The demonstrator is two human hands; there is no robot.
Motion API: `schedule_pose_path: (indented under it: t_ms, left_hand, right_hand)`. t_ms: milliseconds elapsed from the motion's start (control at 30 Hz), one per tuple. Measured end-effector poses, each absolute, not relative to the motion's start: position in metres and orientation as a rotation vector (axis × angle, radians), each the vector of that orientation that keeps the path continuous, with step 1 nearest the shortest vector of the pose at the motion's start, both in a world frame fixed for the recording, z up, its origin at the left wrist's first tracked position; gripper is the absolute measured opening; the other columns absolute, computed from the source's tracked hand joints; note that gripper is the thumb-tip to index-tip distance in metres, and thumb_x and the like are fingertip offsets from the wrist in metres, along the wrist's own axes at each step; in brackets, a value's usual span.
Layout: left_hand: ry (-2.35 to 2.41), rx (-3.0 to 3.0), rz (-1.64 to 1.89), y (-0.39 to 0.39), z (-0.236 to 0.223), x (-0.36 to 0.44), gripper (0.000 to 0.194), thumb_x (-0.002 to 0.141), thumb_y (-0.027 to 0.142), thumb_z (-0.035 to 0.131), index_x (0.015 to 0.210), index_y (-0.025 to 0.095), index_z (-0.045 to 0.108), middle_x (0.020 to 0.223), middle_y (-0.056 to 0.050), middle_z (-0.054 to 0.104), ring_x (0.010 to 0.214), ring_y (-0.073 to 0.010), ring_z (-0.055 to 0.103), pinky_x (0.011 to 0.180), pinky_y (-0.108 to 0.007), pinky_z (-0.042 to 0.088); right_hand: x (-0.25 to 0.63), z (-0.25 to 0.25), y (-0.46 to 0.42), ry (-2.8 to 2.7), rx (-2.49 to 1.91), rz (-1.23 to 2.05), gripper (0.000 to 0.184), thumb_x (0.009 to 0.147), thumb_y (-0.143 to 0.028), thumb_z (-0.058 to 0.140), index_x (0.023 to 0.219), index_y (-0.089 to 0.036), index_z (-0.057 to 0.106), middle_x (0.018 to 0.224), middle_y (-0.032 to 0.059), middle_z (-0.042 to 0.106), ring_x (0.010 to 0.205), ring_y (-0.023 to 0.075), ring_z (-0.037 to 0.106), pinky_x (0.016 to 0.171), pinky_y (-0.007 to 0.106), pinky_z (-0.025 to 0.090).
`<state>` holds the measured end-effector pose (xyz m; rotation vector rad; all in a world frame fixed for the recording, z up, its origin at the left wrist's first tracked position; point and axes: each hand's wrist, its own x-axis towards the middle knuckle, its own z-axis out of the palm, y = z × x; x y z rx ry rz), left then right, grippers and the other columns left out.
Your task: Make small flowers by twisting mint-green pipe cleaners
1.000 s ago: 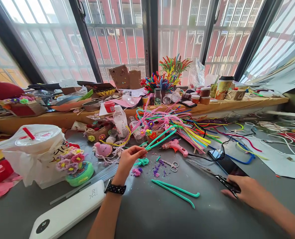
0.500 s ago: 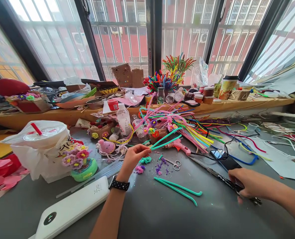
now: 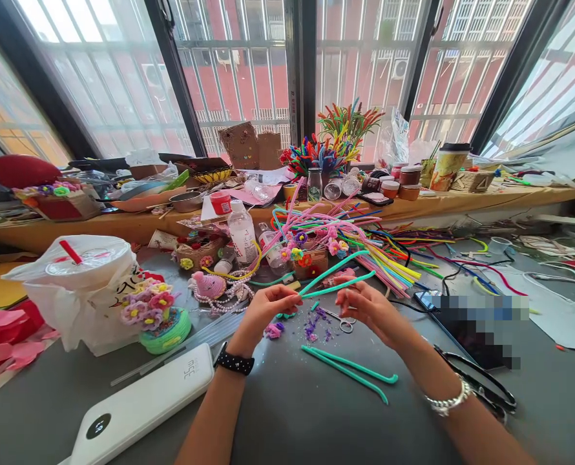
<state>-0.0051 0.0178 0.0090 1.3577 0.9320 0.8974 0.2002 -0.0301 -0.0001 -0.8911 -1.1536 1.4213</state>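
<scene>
Left hand (image 3: 276,310) pinching teal pipe cleaners (image 3: 333,271), right hand (image 3: 367,310) loosely curled beside them, its grip unclear, small scissors (image 3: 345,325) just below the right fingers (image 3: 348,298)

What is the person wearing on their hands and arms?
On the left hand's wrist, a black watch strap with small white dots; on the right hand's wrist, a chunky silver-coloured bracelet. No gloves, and no sleeves show.

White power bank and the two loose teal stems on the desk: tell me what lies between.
The left wrist in its black strap, then mostly bare grey tabletop, in the head view.
</scene>
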Motion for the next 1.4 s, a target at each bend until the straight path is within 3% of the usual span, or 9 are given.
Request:
schedule_pose_path:
  t_ms: [133, 367, 567, 667, 833, 1200, 1400]
  left_hand:
    - [0.954, 1.341, 0.898, 0.018, 0.009, -0.004, 0.016, 0.060, 0.027, 0.067, 0.063, 0.012, 0.062, 0.062, -0.002, 0.063, 0.053, -0.0078, 0.052, 0.052, -0.017, 0.040]
    - [1.170, 1.405, 1.003, 0.024, -0.001, -0.001, 0.021, 0.059, 0.032, 0.066, 0.066, 0.012, 0.064, 0.063, -0.004, 0.064, 0.055, -0.0123, 0.056, 0.055, -0.022, 0.044]
    - [1.188, 1.643, 1.131, 0.023, -0.005, 0.005, 0.036, 0.067, 0.039, 0.058, 0.096, 0.017, 0.062, 0.098, -0.009, 0.063, 0.062, -0.0145, 0.060, 0.053, -0.023, 0.046]
    - [1.044, 1.686, 1.000, 0.018, -0.002, 0.011, 0.030, 0.067, 0.037, 0.058, 0.088, 0.017, 0.065, 0.084, -0.006, 0.066, 0.067, -0.0155, 0.060, 0.056, -0.023, 0.047]
    - [0.995, 1.606, 0.974, 0.013, 0.002, 0.016, 0.016, 0.061, 0.030, 0.064, 0.067, 0.015, 0.067, 0.056, -0.001, 0.062, 0.050, -0.0105, 0.053, 0.050, -0.020, 0.045]
    - [0.801, 1.100, 1.162, 0.017, 0.004, 0.007, 0.021, 0.059, 0.029, 0.068, 0.073, 0.014, 0.063, 0.062, 0.000, 0.061, 0.052, -0.0071, 0.054, 0.055, -0.019, 0.045]
    - [0.732, 1.113, 0.988, 0.006, 0.000, 0.024, 0.030, 0.060, 0.027, 0.068, 0.087, 0.014, 0.064, 0.068, -0.003, 0.064, 0.058, -0.0097, 0.057, 0.060, -0.022, 0.046]
  right_hand:
    - [0.188, -0.007, -0.011, -0.958, -0.914, 1.345, 0.025, 0.067, -0.038, 0.062, 0.073, -0.014, 0.061, 0.063, -0.0009, 0.059, 0.054, 0.0060, 0.053, 0.058, 0.020, 0.046]
    - [0.201, -0.018, -0.013, -0.843, -0.968, 1.305, 0.025, 0.062, -0.037, 0.067, 0.070, -0.013, 0.065, 0.059, -0.0006, 0.062, 0.049, 0.0059, 0.055, 0.054, 0.019, 0.047]
    - [0.199, -0.019, -0.018, -0.856, -0.935, 1.334, 0.023, 0.064, -0.035, 0.066, 0.072, -0.014, 0.065, 0.061, -0.0002, 0.064, 0.052, 0.0069, 0.058, 0.055, 0.019, 0.048]
    - [0.196, -0.019, -0.019, -0.869, -0.930, 1.333, 0.022, 0.065, -0.035, 0.065, 0.072, -0.014, 0.066, 0.062, 0.0001, 0.065, 0.053, 0.0076, 0.059, 0.056, 0.019, 0.049]
    - [0.196, -0.017, -0.020, -0.849, -0.928, 1.325, 0.022, 0.064, -0.034, 0.066, 0.072, -0.013, 0.066, 0.060, 0.0003, 0.065, 0.051, 0.0077, 0.059, 0.054, 0.018, 0.049]
    - [0.205, -0.016, -0.016, -0.621, -0.860, 1.296, 0.018, 0.058, -0.029, 0.071, 0.069, -0.016, 0.063, 0.063, 0.0000, 0.068, 0.052, 0.0076, 0.061, 0.055, 0.017, 0.052]
    - [0.188, -0.020, -0.022, -0.731, -0.927, 1.388, 0.021, 0.063, -0.031, 0.066, 0.074, -0.014, 0.062, 0.067, 0.0027, 0.068, 0.055, 0.0102, 0.062, 0.057, 0.022, 0.051]
